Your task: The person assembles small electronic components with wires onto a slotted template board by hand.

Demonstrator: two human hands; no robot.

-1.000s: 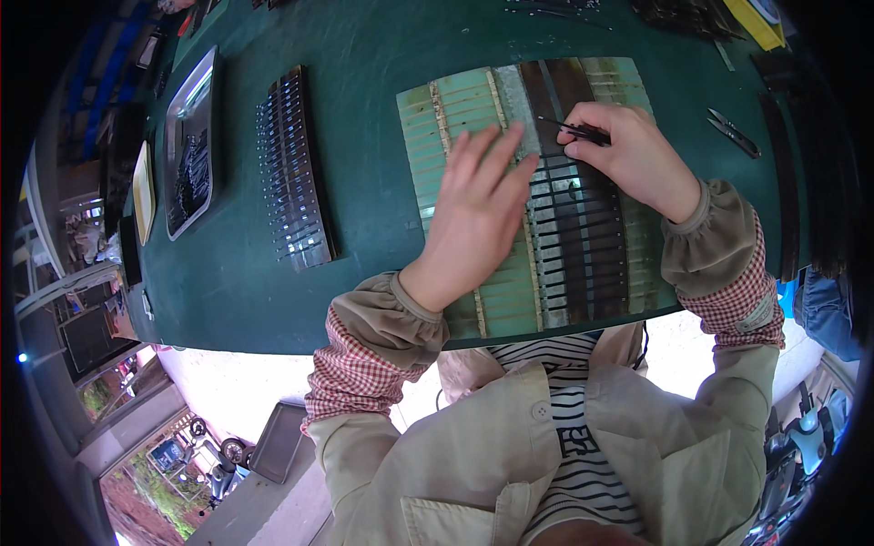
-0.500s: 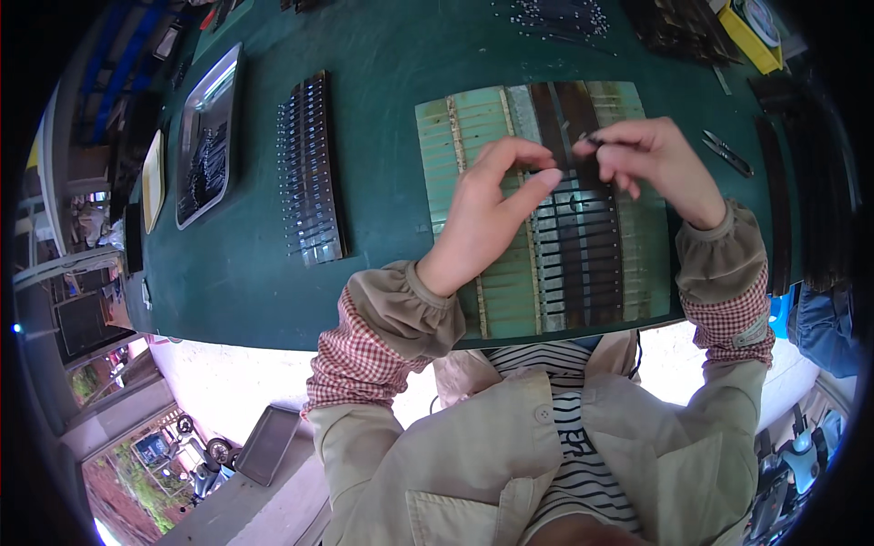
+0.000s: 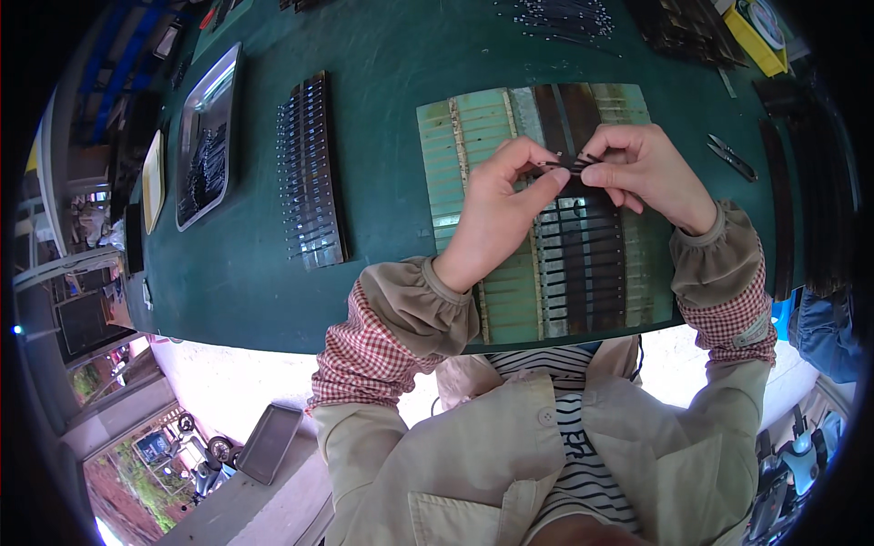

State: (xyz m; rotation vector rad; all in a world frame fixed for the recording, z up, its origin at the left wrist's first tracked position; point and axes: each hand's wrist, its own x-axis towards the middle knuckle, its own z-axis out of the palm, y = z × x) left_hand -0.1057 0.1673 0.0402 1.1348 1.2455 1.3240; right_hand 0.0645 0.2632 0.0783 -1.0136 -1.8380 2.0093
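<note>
Above a pale green board (image 3: pixel 442 150) on the table, my hands are brought close together, fingertips almost meeting. My left hand (image 3: pixel 496 200) pinches one end of a thin, dark wire-like piece (image 3: pixel 575 167) between thumb and forefinger. The thumb and forefinger of my right hand (image 3: pixel 651 173) close on its other side; the fingers hide most of the piece. Beneath them, dark brown strips (image 3: pixel 583 114) run lengthwise along the board. Several slim dark pieces (image 3: pixel 575 264) lie crosswise over the strips in evenly spaced rows, on the part nearer me.
To the left lies a dark strip carrying a row of slim parts (image 3: pixel 314 173), then a metal tray (image 3: pixel 234 91) with a dark heap of parts. Small snips (image 3: pixel 733 157) and long dark strips (image 3: pixel 777 209) are at right. Loose white-tipped pieces (image 3: pixel 569 18) and a yellow bin (image 3: pixel 757 41) sit farther back.
My right hand has moved left and my left hand slightly right, so the fingertips now come together around the dark piece. The board has shifted very slightly.
</note>
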